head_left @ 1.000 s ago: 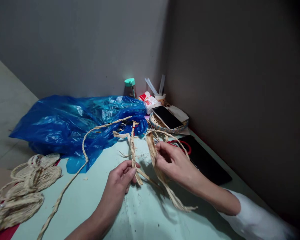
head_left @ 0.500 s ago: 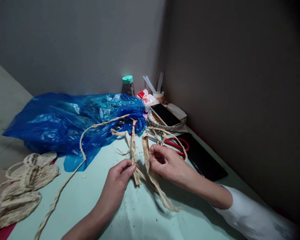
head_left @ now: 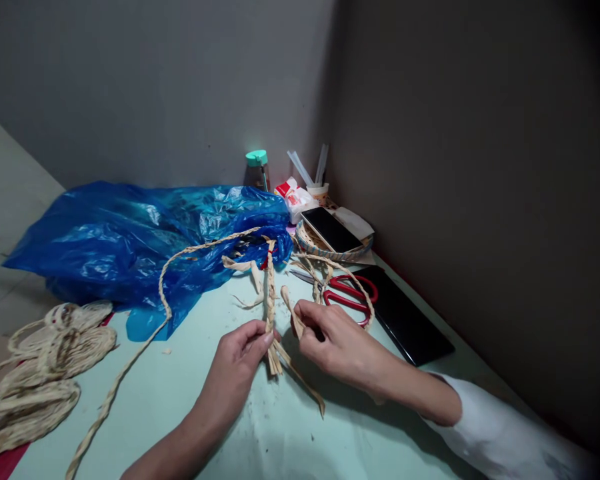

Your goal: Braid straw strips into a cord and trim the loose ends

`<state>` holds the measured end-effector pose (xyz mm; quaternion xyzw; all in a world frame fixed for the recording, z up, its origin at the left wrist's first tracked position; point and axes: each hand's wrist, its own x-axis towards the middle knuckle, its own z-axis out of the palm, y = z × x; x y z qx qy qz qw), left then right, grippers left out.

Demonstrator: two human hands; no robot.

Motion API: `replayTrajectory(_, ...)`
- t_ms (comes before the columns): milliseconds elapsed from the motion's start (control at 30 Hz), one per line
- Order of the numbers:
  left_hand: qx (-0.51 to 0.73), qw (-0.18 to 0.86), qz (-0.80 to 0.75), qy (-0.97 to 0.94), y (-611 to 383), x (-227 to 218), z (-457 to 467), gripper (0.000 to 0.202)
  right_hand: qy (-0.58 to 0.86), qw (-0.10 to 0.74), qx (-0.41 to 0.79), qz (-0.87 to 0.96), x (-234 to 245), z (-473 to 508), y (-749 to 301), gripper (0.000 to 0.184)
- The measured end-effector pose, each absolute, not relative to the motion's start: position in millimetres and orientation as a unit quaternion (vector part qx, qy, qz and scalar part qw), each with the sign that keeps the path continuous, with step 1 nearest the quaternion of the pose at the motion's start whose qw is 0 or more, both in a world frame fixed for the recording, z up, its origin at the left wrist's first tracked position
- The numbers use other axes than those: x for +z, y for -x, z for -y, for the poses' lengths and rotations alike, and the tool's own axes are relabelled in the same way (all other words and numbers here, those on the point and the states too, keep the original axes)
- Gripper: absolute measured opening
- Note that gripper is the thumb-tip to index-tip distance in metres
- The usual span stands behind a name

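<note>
Braid (head_left: 271,293) pinched w/ L hand (head_left: 239,352), strip (head_left: 291,309) w/ R hand (head_left: 334,339)

On my monitor I log: braid (head_left: 271,293), straw-coloured, plaited; tie (head_left: 271,251), red. Table (head_left: 180,393): pale green. Bag (head_left: 115,230), far edge: blue. Scissors (head_left: 375,291), toward right edge: red-handled. Basket (head_left: 334,255), far-right corner: blue-banded rim.

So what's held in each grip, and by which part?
Left grip: the braid, just above its loose ends. Right grip: a dry strip, below its upper tip.
</note>
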<state>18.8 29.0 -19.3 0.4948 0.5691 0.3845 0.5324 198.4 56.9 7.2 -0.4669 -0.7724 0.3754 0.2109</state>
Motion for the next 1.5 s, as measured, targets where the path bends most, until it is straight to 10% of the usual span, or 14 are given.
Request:
replayTrajectory(933, 0.388, 0.533, -0.561, -0.501, -20, -18, -27, 0.022, 0.422, 0.229, 0.386, 0.788, 12, -55, -203, 0.024)
replayTrajectory(1233, 0.367, 0.544, -0.578, -0.485, -20, -17, -24, 0.021, 0.62, 0.284, -0.127, 0.721, 68, -123, -282, 0.026)
replayTrajectory(1500, 0.418, 0.577, -0.531, -0.458, -22, -14, -21, 0.021, 0.372, 0.18, 0.412, 0.812, 21, -60, -201, 0.024)
